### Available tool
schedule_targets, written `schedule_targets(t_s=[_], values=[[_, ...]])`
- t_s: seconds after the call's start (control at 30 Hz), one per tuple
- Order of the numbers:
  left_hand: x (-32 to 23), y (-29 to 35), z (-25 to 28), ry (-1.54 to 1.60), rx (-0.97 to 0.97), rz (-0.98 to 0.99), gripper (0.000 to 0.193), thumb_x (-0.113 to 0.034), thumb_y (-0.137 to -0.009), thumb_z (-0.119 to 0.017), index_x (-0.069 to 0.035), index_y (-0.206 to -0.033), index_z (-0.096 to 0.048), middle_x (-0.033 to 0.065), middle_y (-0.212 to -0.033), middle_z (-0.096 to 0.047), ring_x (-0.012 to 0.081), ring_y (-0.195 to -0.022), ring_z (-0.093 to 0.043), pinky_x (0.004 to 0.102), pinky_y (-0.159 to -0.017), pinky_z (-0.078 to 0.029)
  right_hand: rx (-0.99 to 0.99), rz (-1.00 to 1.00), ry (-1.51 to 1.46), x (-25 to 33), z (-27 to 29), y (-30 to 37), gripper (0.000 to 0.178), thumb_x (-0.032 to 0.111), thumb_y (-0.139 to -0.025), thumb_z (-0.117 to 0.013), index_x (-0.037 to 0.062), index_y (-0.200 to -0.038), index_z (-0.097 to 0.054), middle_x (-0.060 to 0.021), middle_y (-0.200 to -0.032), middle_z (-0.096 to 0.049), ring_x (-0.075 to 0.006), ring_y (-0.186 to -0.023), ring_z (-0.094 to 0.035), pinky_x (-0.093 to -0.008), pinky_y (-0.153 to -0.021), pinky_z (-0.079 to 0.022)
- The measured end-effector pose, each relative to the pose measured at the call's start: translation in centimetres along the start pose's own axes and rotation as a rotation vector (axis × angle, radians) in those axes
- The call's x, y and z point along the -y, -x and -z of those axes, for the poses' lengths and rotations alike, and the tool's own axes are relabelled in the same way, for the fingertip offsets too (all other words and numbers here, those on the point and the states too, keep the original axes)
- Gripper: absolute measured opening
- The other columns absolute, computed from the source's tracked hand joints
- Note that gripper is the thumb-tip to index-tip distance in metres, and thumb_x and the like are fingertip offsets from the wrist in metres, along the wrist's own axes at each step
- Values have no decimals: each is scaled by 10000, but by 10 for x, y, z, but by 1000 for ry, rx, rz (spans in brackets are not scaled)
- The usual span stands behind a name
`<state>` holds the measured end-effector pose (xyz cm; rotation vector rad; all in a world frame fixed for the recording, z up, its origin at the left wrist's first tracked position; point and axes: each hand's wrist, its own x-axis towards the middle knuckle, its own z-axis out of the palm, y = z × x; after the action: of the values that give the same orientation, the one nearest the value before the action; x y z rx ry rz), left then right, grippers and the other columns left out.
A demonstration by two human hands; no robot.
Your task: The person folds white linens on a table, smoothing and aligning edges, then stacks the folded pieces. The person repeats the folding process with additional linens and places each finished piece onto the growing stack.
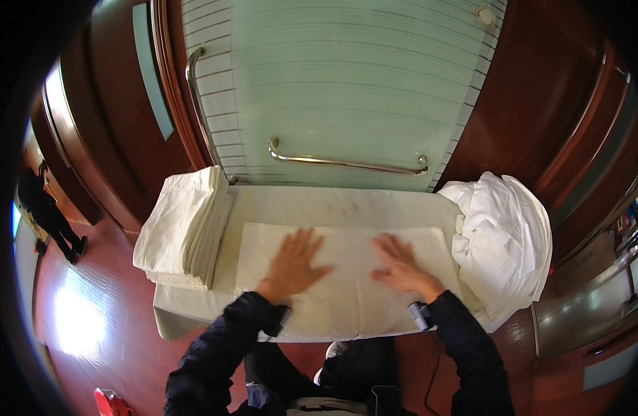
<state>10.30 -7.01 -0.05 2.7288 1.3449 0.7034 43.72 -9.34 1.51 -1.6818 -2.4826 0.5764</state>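
A white rectangular cloth (pixel 347 284) is spread on the covered table in front of me, its near part reaching the front edge. Over its left half lies my left hand (pixel 296 265), palm down with fingers spread and slightly blurred. My right hand (pixel 401 266) is over the right half, also palm down, its fingers apart and blurred. Nothing is held in either one. Whether the palms press on the cloth or hover just above it, I cannot tell. To the left stands a neat stack of folded white cloths (pixel 182 225). A crumpled heap of white cloth (pixel 503 239) sits at the right end.
A white cover (pixel 291 201) drapes the table. Behind it is a pale green glass panel (pixel 354 90) with a metal bar (pixel 347 162). Wooden doors flank both sides. At far left a person in dark clothes (pixel 45 208) stands on the red floor. A red object (pixel 113 402) lies lower left.
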Motion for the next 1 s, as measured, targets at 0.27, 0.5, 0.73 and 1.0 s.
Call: schedule_targets(t_s=[0.27, 0.5, 0.73, 1.0], values=[[64, 55, 48, -88, 62, 280, 814, -611, -1006, -546, -52, -1581, -409, 271, -1656, -315, 437, -1559, -245, 594, -1253, -179, -52, -307, 61, -71, 27, 45, 999, 691, -965, -544, 126, -1688, -151, -203, -1753, -36, -432, -1610, 18, -589, -1274, 10], [-54, 69, 36, -9, 175, 43, 973, -737, -925, -566, -83, -1617, -364, 260, -1684, -267, 440, -1580, -193, 642, -1256, -113, -154, 142, 156, 51, -20, 48, 982, 606, -916, -686, 71, -1637, -288, -251, -1695, -228, -487, -1570, -160, -672, -1239, -140], [-54, 101, 70, -29, 209, 27, 1119, -618, -778, -799, -123, -1649, -299, 180, -1714, -248, 346, -1592, -217, 509, -1302, -143, -200, 195, 101, 65, -25, 92, 1017, 639, -883, -690, 3, -1594, -336, -228, -1675, -287, -455, -1553, -234, -624, -1244, -203], [-16, 195, 85, -94, -149, 356, 815, -35, -811, -732, -40, -1568, -431, 167, -1635, -407, 368, -1536, -340, 519, -1273, -241, -346, -124, 166, -14, -21, 166, 899, 606, -956, -634, 39, -1602, -373, -182, -1684, -324, -401, -1567, -255, -556, -1273, -173]])
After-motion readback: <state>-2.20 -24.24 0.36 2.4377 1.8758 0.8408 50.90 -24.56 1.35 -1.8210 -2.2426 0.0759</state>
